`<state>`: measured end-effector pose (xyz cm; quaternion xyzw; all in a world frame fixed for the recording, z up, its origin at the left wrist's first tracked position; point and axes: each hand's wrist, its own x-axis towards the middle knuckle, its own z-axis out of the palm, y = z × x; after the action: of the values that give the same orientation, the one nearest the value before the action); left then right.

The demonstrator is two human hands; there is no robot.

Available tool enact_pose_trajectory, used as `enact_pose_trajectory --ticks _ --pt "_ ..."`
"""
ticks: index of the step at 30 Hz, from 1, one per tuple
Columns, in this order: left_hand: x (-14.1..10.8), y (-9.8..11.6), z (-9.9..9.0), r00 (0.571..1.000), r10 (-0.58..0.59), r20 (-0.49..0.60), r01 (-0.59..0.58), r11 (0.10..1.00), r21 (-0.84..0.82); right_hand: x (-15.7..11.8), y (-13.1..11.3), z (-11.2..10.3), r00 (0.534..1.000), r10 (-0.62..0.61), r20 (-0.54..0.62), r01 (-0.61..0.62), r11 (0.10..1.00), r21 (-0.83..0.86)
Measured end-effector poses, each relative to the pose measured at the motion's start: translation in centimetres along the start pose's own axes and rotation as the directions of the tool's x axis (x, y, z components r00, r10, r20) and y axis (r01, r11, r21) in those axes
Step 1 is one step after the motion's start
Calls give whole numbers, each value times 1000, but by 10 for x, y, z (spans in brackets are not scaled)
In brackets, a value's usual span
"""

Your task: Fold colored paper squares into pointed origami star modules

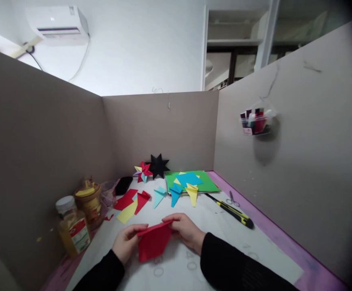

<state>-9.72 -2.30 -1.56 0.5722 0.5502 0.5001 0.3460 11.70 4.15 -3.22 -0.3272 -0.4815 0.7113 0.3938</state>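
Observation:
A folded piece of red paper [154, 242] is held up just above the white sheet, tilted toward me. My left hand [128, 241] pinches its upper left corner between thumb and fingers. At the upper right corner, my right hand [184, 229] grips it the same way. Just beyond lie folded paper pieces: a red one [142, 201], a light blue one [159, 196], a blue one [175, 195] and a yellow one [192, 194]. A flat yellow strip [127, 212] and red paper [126, 199] lie to their left.
A yellow-black utility knife [233, 212] and scissors [233, 199] lie at right. Blue paper [189, 178] rests on green sheets [209, 182]. A colourful paper star [143, 171] and black star [158, 166] stand at the back. A bottle [73, 228] and jar [88, 202] line the left.

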Motion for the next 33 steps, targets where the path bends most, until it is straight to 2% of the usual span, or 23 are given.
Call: enact_pose_trajectory --ticks 3,6,10,14,17,21,25,29,33 --pt "0 -2 1 996 -72 60 79 989 -128 0 0 1 1000 -4 7 4 1000 6" --pt "2 -10 -1 990 -122 73 133 977 -169 0 -2 3 998 -13 54 10 999 54" --pt "5 -15 -6 995 -100 21 103 979 -178 -5 -10 2 983 -5 181 -17 993 118" --pt "4 -6 -8 995 -95 -38 88 985 -151 -12 -16 2 948 -42 316 -9 987 158" --pt "2 -1 -6 993 -95 -63 83 983 -167 -12 -14 5 969 -65 239 26 987 160" --pt "-1 -1 -1 992 -89 -89 70 977 -202 -9 -8 8 992 -31 121 14 991 136" --pt "-2 -2 -1 992 -117 -50 101 961 -259 -6 -4 8 998 -23 56 18 996 91" --pt "-3 0 -2 990 -122 -64 85 904 -419 -4 -4 6 992 -120 -43 121 992 20" --pt "-6 2 8 997 -44 -60 16 912 -410 -5 -6 7 970 -220 -107 211 973 -89"
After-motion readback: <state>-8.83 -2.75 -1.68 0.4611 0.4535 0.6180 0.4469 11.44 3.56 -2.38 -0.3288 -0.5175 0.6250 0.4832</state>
